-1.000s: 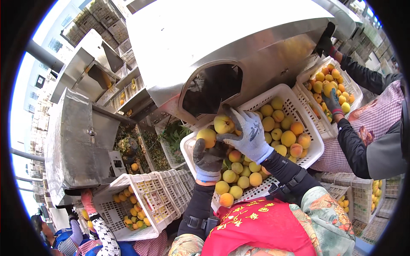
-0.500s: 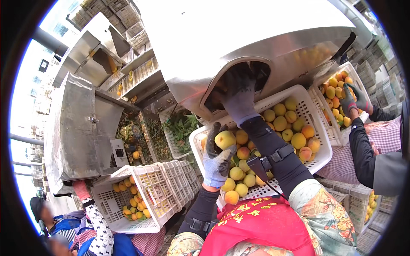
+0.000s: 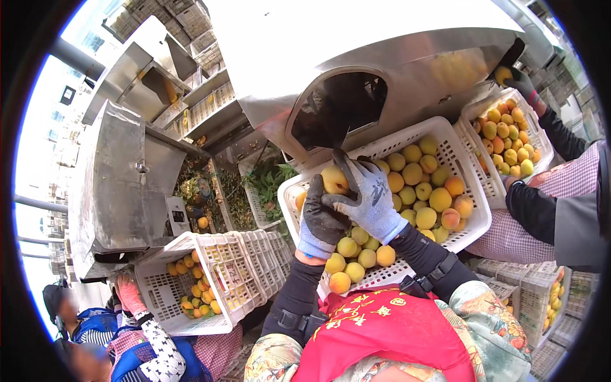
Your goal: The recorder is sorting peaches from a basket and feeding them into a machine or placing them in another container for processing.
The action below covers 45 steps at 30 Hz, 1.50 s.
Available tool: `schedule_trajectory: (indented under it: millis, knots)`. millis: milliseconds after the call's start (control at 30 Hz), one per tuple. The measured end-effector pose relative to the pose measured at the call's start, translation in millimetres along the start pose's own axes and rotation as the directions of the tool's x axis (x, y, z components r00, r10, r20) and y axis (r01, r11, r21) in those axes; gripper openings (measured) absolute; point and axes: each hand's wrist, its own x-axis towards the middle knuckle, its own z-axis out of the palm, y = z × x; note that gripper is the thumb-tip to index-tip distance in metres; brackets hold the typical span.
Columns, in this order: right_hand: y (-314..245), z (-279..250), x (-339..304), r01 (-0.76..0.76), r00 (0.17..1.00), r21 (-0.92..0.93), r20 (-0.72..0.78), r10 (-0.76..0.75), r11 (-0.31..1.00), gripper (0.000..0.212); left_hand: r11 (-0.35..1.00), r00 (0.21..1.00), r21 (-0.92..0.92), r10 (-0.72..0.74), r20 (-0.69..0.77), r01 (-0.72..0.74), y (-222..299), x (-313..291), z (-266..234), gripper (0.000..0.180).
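Observation:
My left hand (image 3: 320, 219), in a blue and dark grey glove, is closed around the lower side of a yellow peach (image 3: 335, 180). Against the same peach, from its right, press the fingers of my right hand (image 3: 366, 194), gloved alike. Both hands are raised over the left part of a white plastic crate (image 3: 474, 237) full of yellow and orange peaches (image 3: 440, 198). Just beyond them is the dark oval opening (image 3: 340, 108) of a metal machine housing (image 3: 407, 79). My hands hide some of the peaches beneath.
To the right, a co-worker's gloved hand (image 3: 523, 84) is raised beyond another peach crate (image 3: 470, 114). A pink-gloved co-worker's hand (image 3: 130, 294) is by a tilted crate (image 3: 216, 330) at left. Leafy scraps (image 3: 267, 191) fill a crate beside the machine.
My right hand has come out of the machine opening and joined my left hand at the peach. The co-worker's hand at right has moved from the crate up toward the machine.

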Motion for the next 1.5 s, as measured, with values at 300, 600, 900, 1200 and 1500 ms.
schedule_trajectory:
  millis: [300,600,900,1200,1500]
  knots:
    - [10,8,25,0.054,0.991,-0.133,-0.118,-0.07,0.99,0.08,0.983,0.998,0.182,0.045,-0.04,-0.037,16,26,-3,0.048]
    - [94,42,112,0.224,0.932,-0.485,-0.147,-0.332,0.846,0.067,-0.812,0.929,0.465,0.364,-0.071,0.353,-30,36,-108,0.063]
    - [137,15,-19,-0.231,0.9,-0.559,0.188,0.393,0.797,0.068,-0.966,0.966,0.006,0.256,-0.042,0.257,-43,100,-170,0.062]
    - [188,11,-39,-0.16,0.891,-0.57,0.269,0.367,0.806,0.08,-0.806,0.914,0.468,0.21,-0.348,0.363,-21,104,-87,0.057]
    - [136,-35,-49,-0.622,0.735,0.783,0.59,0.333,-0.016,0.059,0.99,0.996,0.138,-0.027,0.089,0.014,-33,25,-23,0.081]
